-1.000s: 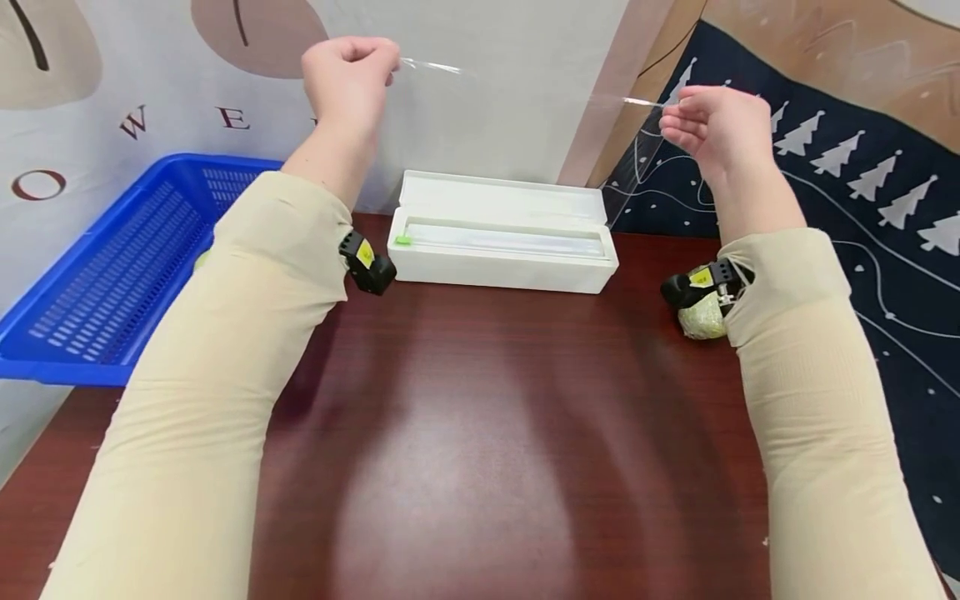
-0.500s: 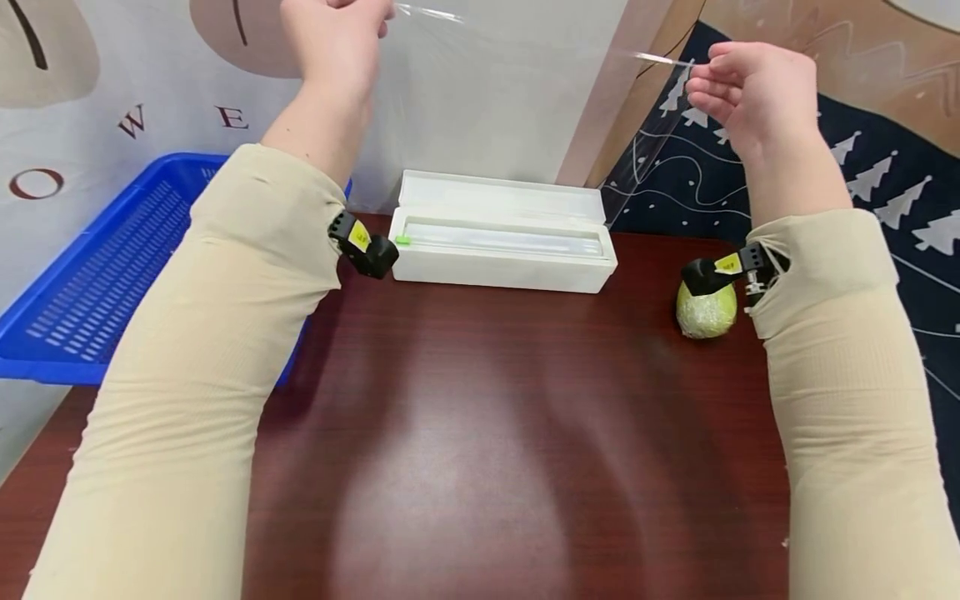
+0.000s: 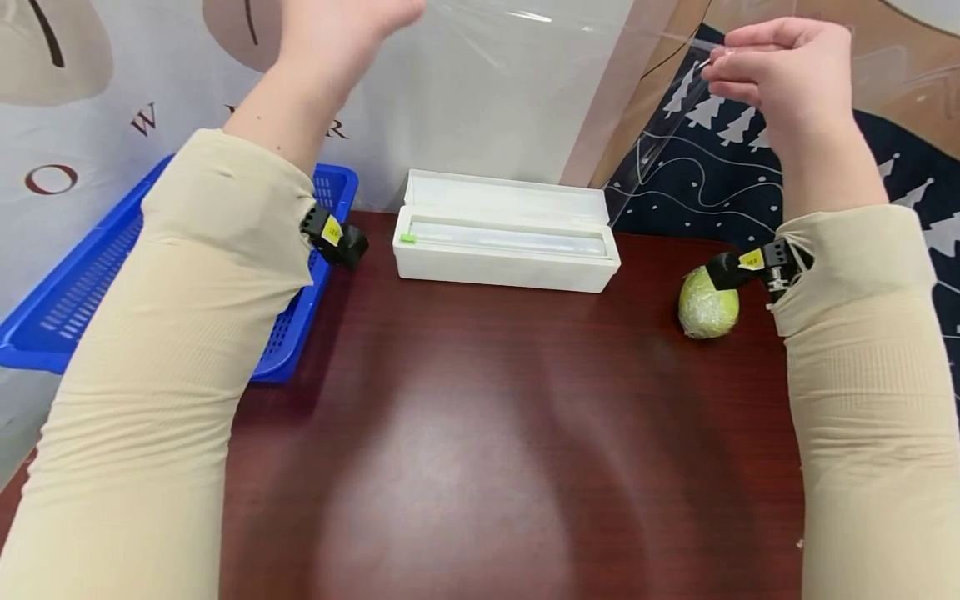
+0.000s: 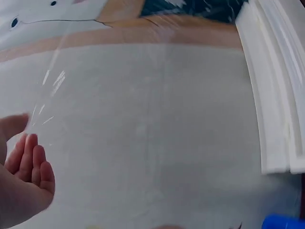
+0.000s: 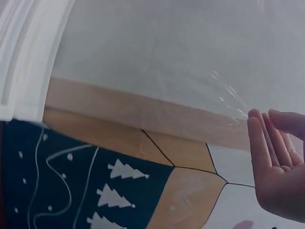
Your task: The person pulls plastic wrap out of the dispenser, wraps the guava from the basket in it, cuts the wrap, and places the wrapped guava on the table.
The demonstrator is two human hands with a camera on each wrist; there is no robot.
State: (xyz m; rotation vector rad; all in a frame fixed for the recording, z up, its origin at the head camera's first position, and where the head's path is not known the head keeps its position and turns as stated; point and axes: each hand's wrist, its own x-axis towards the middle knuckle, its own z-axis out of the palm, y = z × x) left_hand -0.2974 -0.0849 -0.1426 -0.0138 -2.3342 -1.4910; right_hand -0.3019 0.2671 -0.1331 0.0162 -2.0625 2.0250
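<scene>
A transparent sheet of cling film stretches between the two raised hands, its right edge running down toward the white dispenser box. At the top of the head view, the left hand is partly cut off. In the left wrist view, film creases converge between the thumb and fingertips of that left hand. The right hand pinches the other corner; in the right wrist view, creases meet at the fingertips of this right hand. The box lid stands raised, and a green slider sits at its left end.
A round yellow-green item wrapped in film rests on the table below the right wrist camera. The blue basket stands at the left, partly behind the left sleeve. A printed cloth hangs at the back right.
Both hands have risen, drawing the film higher above the box. The left hand now partly leaves the head view, and the right hand has shifted right, uncovering more of the wrapped item.
</scene>
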